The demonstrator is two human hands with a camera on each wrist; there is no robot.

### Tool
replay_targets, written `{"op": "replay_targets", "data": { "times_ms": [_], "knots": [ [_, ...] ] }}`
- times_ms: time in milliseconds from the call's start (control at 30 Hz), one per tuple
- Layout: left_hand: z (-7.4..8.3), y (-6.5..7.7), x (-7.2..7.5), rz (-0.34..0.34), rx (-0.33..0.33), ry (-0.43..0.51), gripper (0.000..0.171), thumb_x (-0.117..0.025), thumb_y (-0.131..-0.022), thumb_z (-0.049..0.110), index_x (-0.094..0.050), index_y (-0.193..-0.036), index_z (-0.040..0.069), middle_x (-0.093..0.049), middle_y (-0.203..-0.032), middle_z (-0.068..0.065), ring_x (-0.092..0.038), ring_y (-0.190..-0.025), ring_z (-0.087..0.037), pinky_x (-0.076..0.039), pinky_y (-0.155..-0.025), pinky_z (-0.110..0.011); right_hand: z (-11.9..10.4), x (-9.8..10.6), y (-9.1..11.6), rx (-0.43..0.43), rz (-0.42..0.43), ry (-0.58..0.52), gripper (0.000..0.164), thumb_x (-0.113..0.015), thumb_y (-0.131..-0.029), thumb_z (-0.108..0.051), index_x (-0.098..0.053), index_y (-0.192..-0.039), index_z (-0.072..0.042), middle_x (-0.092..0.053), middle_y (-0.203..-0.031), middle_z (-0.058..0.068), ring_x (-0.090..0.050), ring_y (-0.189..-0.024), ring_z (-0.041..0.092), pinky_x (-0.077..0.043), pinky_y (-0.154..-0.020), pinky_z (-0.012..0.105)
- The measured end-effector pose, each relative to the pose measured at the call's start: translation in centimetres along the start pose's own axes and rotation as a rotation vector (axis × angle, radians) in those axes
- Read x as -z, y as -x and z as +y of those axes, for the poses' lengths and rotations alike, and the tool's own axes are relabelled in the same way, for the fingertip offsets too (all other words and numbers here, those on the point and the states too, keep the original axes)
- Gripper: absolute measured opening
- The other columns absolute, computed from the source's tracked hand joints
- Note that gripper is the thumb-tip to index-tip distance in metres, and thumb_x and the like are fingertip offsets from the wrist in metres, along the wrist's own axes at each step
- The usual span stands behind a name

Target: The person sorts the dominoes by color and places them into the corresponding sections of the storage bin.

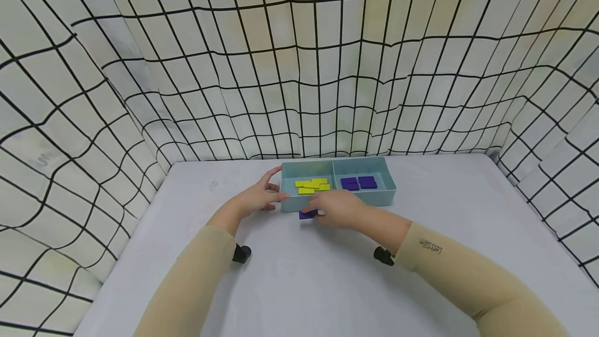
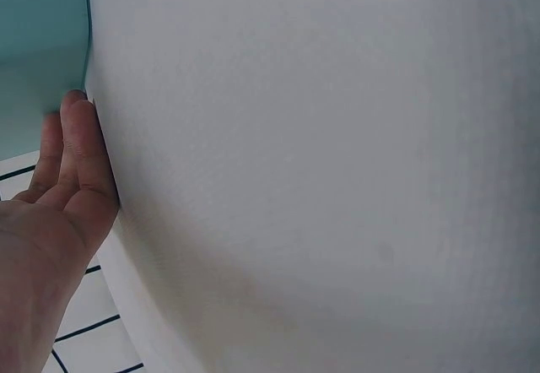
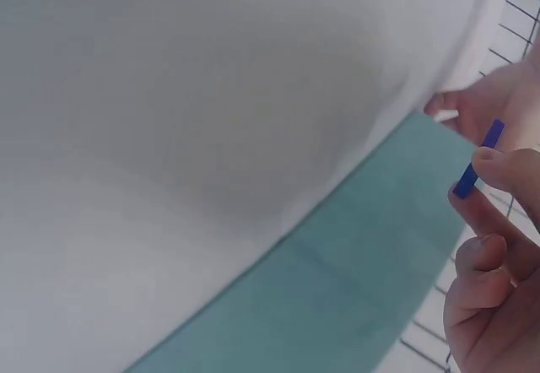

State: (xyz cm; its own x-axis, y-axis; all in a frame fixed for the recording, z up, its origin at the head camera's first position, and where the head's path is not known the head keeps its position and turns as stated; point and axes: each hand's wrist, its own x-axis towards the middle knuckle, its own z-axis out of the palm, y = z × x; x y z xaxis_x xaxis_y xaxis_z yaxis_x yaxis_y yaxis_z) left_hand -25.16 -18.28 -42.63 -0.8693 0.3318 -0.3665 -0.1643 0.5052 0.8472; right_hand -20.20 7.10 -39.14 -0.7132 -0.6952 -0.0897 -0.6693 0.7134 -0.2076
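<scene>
A light teal two-compartment box (image 1: 385, 199) stands at the back of the table. Yellow tiles (image 1: 306, 184) lie in its left compartment and purple tiles (image 1: 367, 182) in its right one. My right hand (image 1: 339, 209) pinches a flat purple tile (image 1: 307, 215) between thumb and finger, just in front of the box's front wall. The same tile (image 3: 478, 159) appears edge-on in the right wrist view. At the box's left end, my left hand (image 1: 255, 197) touches the wall with spread fingers. In the left wrist view its fingers (image 2: 84, 141) look nearly straight against the box.
A white cloth covers the table (image 1: 299, 285). Black netting (image 1: 318, 66) over pale walls encloses the back and both sides, close behind the box. A black wrist device (image 1: 242, 254) sits under the left sleeve's cuff and another (image 1: 383, 256) under the right.
</scene>
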Motion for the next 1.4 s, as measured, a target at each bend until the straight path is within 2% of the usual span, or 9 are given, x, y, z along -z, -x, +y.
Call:
{"op": "replay_targets", "data": {
  "times_ms": [200,400,767,1067,1400],
  "knots": [
    [0.0,0.1,0.0,0.002,0.013,0.001,0.092,-0.071,-0.093,0.033,-0.006,-0.156,0.046,-0.036,-0.15,-0.019,-0.059,-0.118,-0.033,-0.046,-0.104,-0.047,1.6,1.3,1.5,-0.04,0.024,0.022,0.036,-0.073,-0.091,-0.022,-0.07,-0.124,-0.035,-0.067,-0.124,-0.008,-0.059,-0.12,0.014,-0.053,-0.094,0.035],
    [0.2,0.1,-0.1,0.009,0.025,0.0,0.091,-0.072,-0.092,0.033,-0.007,-0.154,0.049,-0.037,-0.149,-0.016,-0.061,-0.113,-0.03,-0.046,-0.104,-0.046,4.1,2.7,2.9,-0.079,0.054,-0.01,0.035,-0.073,-0.091,-0.019,-0.071,-0.124,-0.031,-0.068,-0.117,-0.005,-0.063,-0.108,0.017,-0.054,-0.088,0.036],
    [0.0,0.1,-0.1,0.011,0.015,-0.002,0.091,-0.072,-0.092,0.034,-0.008,-0.155,0.048,-0.037,-0.149,-0.016,-0.061,-0.114,-0.03,-0.047,-0.104,-0.045,9.2,4.6,5.0,-0.132,0.139,-0.012,0.036,-0.072,-0.09,-0.015,-0.071,-0.126,-0.022,-0.067,-0.123,0.003,-0.061,-0.118,0.027,-0.05,-0.098,0.047],
    [0.1,0.2,-0.1,0.015,0.017,-0.004,0.091,-0.073,-0.091,0.034,-0.008,-0.154,0.05,-0.037,-0.149,-0.015,-0.062,-0.113,-0.03,-0.047,-0.104,-0.045,10.3,5.0,4.7,-0.158,0.106,0.028,0.034,-0.071,-0.092,-0.016,-0.071,-0.125,-0.022,-0.065,-0.128,0.006,-0.057,-0.123,0.029,-0.047,-0.101,0.051],
    [0.1,0.2,0.0,0.013,0.023,0.001,0.091,-0.072,-0.091,0.036,-0.008,-0.155,0.049,-0.037,-0.149,-0.016,-0.063,-0.111,-0.029,-0.048,-0.102,-0.044,11.9,3.5,2.5,-0.109,0.034,0.172,0.029,-0.068,-0.092,-0.014,-0.073,-0.12,-0.02,-0.069,-0.115,0.004,-0.063,-0.112,0.025,-0.051,-0.095,0.046]
  ]
}}
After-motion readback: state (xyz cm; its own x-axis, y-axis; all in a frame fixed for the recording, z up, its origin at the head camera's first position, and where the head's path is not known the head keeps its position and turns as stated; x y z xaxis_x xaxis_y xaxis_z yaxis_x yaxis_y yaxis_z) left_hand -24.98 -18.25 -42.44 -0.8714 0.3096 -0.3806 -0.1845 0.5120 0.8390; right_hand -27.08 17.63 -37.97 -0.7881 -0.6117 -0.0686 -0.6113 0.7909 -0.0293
